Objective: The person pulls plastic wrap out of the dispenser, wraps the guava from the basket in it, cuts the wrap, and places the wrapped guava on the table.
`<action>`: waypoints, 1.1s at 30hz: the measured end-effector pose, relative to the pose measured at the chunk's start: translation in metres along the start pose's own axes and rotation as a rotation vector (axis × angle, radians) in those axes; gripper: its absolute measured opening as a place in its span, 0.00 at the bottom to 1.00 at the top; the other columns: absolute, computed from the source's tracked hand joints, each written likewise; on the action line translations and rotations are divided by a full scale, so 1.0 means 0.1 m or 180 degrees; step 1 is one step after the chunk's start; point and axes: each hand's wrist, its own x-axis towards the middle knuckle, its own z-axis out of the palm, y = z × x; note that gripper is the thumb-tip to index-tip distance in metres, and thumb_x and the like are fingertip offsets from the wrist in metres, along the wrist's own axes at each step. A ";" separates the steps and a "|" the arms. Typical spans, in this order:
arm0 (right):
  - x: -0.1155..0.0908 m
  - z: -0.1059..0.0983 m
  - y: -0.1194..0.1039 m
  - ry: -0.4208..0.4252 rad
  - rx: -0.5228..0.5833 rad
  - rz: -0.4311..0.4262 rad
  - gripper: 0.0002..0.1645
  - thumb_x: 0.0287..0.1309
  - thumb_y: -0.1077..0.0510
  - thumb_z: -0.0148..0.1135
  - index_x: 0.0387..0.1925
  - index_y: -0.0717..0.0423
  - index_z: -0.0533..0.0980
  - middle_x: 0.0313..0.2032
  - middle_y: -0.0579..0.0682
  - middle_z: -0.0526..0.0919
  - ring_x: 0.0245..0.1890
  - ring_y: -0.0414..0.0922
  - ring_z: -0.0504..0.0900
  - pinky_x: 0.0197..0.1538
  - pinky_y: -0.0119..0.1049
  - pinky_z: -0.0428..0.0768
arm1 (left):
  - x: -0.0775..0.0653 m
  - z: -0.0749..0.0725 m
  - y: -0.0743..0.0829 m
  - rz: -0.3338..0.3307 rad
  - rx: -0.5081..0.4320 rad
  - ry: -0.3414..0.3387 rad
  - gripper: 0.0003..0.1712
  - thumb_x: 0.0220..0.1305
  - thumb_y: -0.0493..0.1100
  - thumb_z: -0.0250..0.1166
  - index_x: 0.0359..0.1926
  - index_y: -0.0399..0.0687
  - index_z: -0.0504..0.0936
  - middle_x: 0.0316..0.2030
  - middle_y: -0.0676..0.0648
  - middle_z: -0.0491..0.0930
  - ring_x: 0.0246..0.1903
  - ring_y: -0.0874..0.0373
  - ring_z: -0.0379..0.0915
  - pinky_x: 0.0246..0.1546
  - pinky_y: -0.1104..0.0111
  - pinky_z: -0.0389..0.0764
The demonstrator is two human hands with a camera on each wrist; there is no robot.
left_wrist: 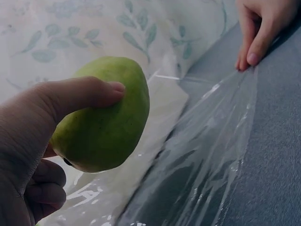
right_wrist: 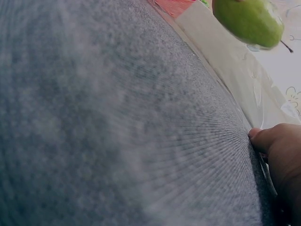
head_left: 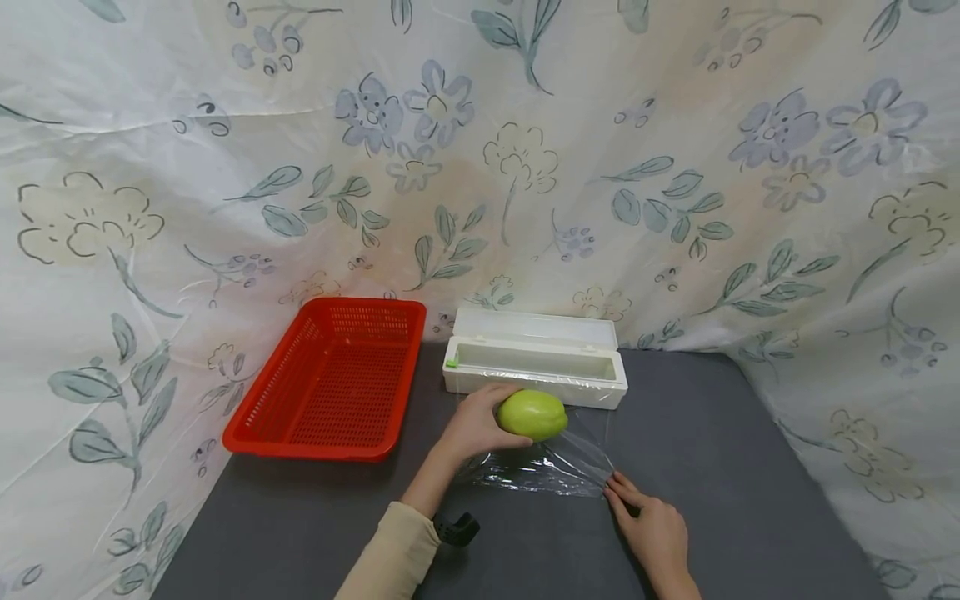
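Observation:
My left hand (head_left: 480, 427) grips a smooth, oval green fruit (head_left: 532, 415) between thumb and fingers, holding it over a sheet of plastic wrap (head_left: 525, 471). A short dark stem shows on the fruit (right_wrist: 254, 23) in the right wrist view. The wrap runs forward from a white wrap dispenser box (head_left: 536, 390), whose lid stands raised at the back. At the sheet's near right corner, my right hand (head_left: 652, 529) pinches the film between thumb and fingers. Tension creases fan out from that pinch across the wrap (left_wrist: 211, 141) in the left wrist view.
A red plastic basket (head_left: 393, 417) with a perforated base stands left of the dispenser. A small green piece (head_left: 452, 363) sits at the dispenser's left end. The dark grey tabletop (head_left: 697, 433) meets a flower-patterned cloth (head_left: 525, 167) at the back and sides.

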 end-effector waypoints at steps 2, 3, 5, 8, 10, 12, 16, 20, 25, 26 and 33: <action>-0.01 0.01 -0.01 0.0001 -0.0005 0.0001 0.14 0.62 0.50 0.78 0.48 0.48 0.92 0.51 0.48 0.91 0.09 0.37 0.67 0.15 0.36 0.65 | 0.01 0.03 -0.01 -0.0020 0.0047 -0.0029 0.50 0.46 0.55 0.87 0.72 0.55 0.80 0.66 0.52 0.80 0.59 0.54 0.78 0.58 0.52 0.79; -0.01 0.01 -0.01 0.0001 0.0000 0.0001 0.14 0.62 0.50 0.78 0.48 0.48 0.92 0.51 0.48 0.91 0.08 0.37 0.67 0.15 0.36 0.65 | 0.02 0.05 -0.02 -0.0023 0.0070 -0.0038 0.50 0.46 0.55 0.87 0.72 0.54 0.79 0.66 0.52 0.80 0.59 0.54 0.78 0.57 0.52 0.80; -0.02 0.02 -0.02 0.0020 0.0006 -0.0007 0.14 0.62 0.50 0.78 0.48 0.47 0.92 0.51 0.48 0.91 0.08 0.38 0.67 0.14 0.36 0.65 | 0.03 0.08 -0.03 -0.0040 0.0101 -0.0069 0.50 0.46 0.56 0.87 0.72 0.54 0.79 0.66 0.51 0.80 0.57 0.54 0.79 0.56 0.53 0.80; -0.03 0.04 -0.01 0.0082 0.0006 -0.0040 0.14 0.60 0.51 0.79 0.47 0.48 0.92 0.49 0.48 0.91 0.09 0.39 0.69 0.14 0.36 0.65 | 0.03 0.12 -0.05 -0.0075 0.0154 -0.0122 0.52 0.46 0.57 0.86 0.73 0.54 0.78 0.66 0.51 0.80 0.56 0.54 0.79 0.55 0.54 0.80; -0.04 0.04 0.00 0.0125 -0.0004 -0.0064 0.14 0.59 0.51 0.80 0.46 0.47 0.92 0.49 0.48 0.92 0.09 0.40 0.71 0.15 0.36 0.66 | 0.04 0.14 -0.07 -0.0095 0.0192 -0.0145 0.52 0.46 0.57 0.87 0.73 0.54 0.78 0.65 0.51 0.80 0.56 0.54 0.79 0.54 0.54 0.80; -0.04 0.05 0.00 0.0149 -0.0010 -0.0082 0.14 0.58 0.51 0.80 0.46 0.47 0.92 0.48 0.47 0.92 0.10 0.41 0.73 0.15 0.36 0.66 | 0.05 0.15 -0.07 -0.0116 0.0218 -0.0161 0.52 0.46 0.57 0.87 0.73 0.54 0.78 0.65 0.50 0.80 0.57 0.53 0.79 0.54 0.53 0.80; -0.04 0.06 0.00 0.0161 -0.0024 -0.0109 0.14 0.57 0.50 0.81 0.45 0.47 0.93 0.48 0.46 0.92 0.11 0.41 0.75 0.16 0.35 0.66 | 0.08 0.17 -0.07 -0.0164 0.0298 -0.0218 0.52 0.46 0.55 0.87 0.74 0.57 0.78 0.66 0.50 0.80 0.58 0.51 0.79 0.54 0.51 0.81; -0.06 0.07 -0.01 0.0181 -0.0016 -0.0134 0.14 0.57 0.50 0.81 0.45 0.47 0.93 0.48 0.46 0.92 0.12 0.40 0.75 0.16 0.34 0.65 | 0.10 0.20 -0.10 -0.0201 0.0452 -0.0297 0.52 0.46 0.54 0.87 0.74 0.59 0.77 0.68 0.51 0.78 0.60 0.50 0.79 0.55 0.50 0.81; -0.09 0.08 -0.01 0.0218 -0.0020 -0.0163 0.15 0.56 0.50 0.81 0.45 0.45 0.93 0.47 0.45 0.92 0.12 0.39 0.74 0.16 0.32 0.64 | 0.11 0.22 -0.15 -0.0145 0.0638 -0.0409 0.52 0.46 0.53 0.88 0.74 0.61 0.77 0.69 0.51 0.78 0.61 0.50 0.79 0.55 0.49 0.81; -0.10 0.08 -0.01 0.0225 -0.0022 -0.0171 0.15 0.56 0.50 0.82 0.45 0.45 0.93 0.47 0.45 0.92 0.11 0.38 0.73 0.16 0.32 0.63 | 0.11 0.22 -0.16 -0.0130 0.0661 -0.0433 0.52 0.47 0.52 0.88 0.74 0.61 0.77 0.69 0.51 0.77 0.61 0.50 0.79 0.55 0.48 0.81; -0.13 0.09 -0.01 0.0307 0.0006 -0.0241 0.15 0.54 0.51 0.82 0.45 0.45 0.93 0.47 0.44 0.93 0.13 0.42 0.77 0.16 0.32 0.64 | 0.08 0.26 -0.21 -0.0102 0.0760 -0.0472 0.54 0.49 0.52 0.87 0.77 0.64 0.73 0.71 0.51 0.75 0.62 0.50 0.78 0.57 0.48 0.81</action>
